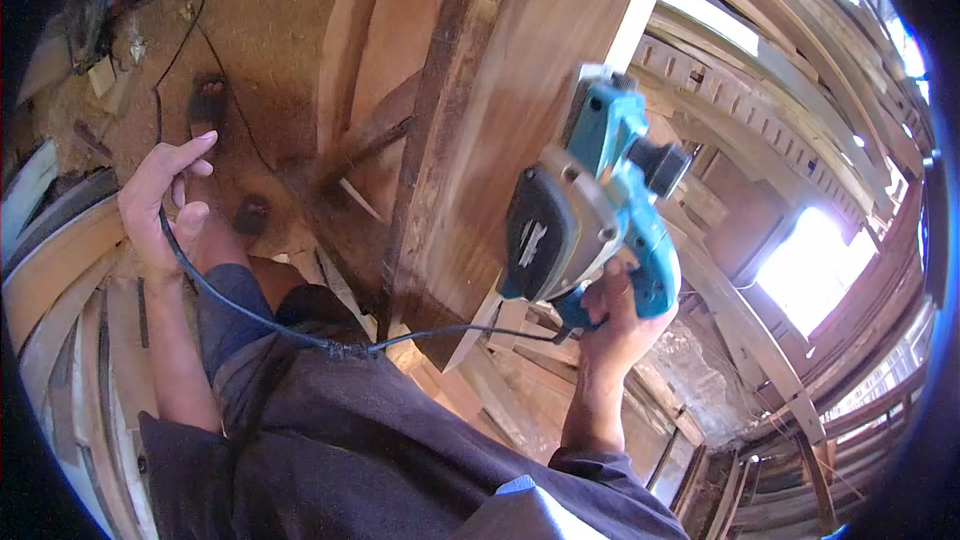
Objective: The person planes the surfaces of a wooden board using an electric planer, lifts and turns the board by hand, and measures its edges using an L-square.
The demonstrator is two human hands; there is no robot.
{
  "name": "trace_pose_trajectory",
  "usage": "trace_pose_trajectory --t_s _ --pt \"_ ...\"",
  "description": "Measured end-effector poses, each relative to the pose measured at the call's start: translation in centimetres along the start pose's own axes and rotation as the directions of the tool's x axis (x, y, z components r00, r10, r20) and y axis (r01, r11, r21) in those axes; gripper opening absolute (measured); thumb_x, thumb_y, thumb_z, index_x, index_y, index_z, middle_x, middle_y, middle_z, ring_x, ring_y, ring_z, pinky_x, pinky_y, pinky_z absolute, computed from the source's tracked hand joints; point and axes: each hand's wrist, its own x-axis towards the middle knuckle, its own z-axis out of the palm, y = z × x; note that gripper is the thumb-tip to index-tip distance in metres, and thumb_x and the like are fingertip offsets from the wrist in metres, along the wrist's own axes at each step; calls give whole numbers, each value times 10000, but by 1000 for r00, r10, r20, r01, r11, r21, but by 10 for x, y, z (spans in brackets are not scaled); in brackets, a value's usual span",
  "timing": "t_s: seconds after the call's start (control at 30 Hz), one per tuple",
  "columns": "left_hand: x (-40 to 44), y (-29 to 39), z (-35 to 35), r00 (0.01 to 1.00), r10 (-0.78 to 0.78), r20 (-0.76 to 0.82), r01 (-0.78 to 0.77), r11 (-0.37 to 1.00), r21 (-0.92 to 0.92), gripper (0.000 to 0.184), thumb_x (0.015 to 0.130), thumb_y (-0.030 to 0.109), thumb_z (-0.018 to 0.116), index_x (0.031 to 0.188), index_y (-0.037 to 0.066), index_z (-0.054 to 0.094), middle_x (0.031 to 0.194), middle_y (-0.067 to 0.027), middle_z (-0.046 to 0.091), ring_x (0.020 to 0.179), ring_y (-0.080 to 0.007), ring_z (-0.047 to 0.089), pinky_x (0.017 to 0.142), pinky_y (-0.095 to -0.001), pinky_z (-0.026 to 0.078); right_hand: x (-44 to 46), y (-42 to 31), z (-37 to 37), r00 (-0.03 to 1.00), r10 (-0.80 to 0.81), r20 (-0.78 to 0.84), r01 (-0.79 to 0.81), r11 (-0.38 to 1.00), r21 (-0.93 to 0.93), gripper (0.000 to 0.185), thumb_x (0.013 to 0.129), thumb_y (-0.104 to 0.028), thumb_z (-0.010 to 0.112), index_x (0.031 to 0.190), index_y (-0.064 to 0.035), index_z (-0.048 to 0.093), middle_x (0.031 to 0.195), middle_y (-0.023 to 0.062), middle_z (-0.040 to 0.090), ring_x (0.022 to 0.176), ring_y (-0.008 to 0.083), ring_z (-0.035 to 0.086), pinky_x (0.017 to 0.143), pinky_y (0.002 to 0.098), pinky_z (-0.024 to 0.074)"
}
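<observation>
My right hand [622, 315] is wrapped round the rear handle of a teal electric planer [545, 225]. The planer sits at the wide face of a wooden board [500, 110], near its pale edge; whether its sole touches the wood cannot be told. A dark power cord [250, 315] runs from the planer's handle across my front to my left hand [152, 195]. That hand is raised at the left with the cord passing through it, the fingers partly curled and the index finger stretched out.
A rough-edged timber [440, 90] lies along the board's near side on the bench. Stacked planks [110, 370] stand at the lower left. Racks of lumber [760, 100] fill the right side around a bright window [815, 270]. The cord trails over the dusty floor [270, 30].
</observation>
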Motion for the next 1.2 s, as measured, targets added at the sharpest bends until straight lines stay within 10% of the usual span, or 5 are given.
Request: trace_pose_trajectory --t_s 0.6,0.87,1.0,1.1,1.2 --pt "43 9 -39 998 64 11 -64 998 25 784 1035 723 526 1240 13 787 921 -43 704 761 -104 538 660 -265 355 314 -189 109 898 -320 302 254 937 239 150 957 -161 742 867 -84 650 625 7 511 539 142 499 516 310 415" --pt "-28 -22 -59 994 104 -20 -104 994 11 883 1057 756 407 1328 -9 757 1060 -70 748 735 -80 433 660 -253 318 207 -115 69 919 -243 310 182 960 214 180 974 -220 709 835 -140 628 628 -20 503 514 130 480 467 309 396" --pt "-99 -30 -47 990 139 -9 -139 990 9 926 1016 811 439 1332 1 758 1016 -55 727 743 -84 445 671 -261 327 77 22 -21 923 -278 267 265 961 83 170 930 -168 802 961 -47 687 669 11 524 580 141 518 593 309 446" --pt "-164 -11 -19 996 81 19 -82 994 67 978 954 877 467 1293 13 775 963 -43 703 768 -96 507 668 -278 360 -86 122 -73 991 -103 90 114 984 -134 172 883 -137 802 958 -30 690 589 0 539 450 128 479 450 296 389" --pt "-223 -10 14 980 167 110 -177 981 80 930 913 867 550 1232 28 795 925 -57 692 762 -139 574 643 -308 397 -231 241 -150 985 50 167 -33 994 -101 305 913 -176 842 1109 21 716 806 18 697 622 94 619 565 268 492"
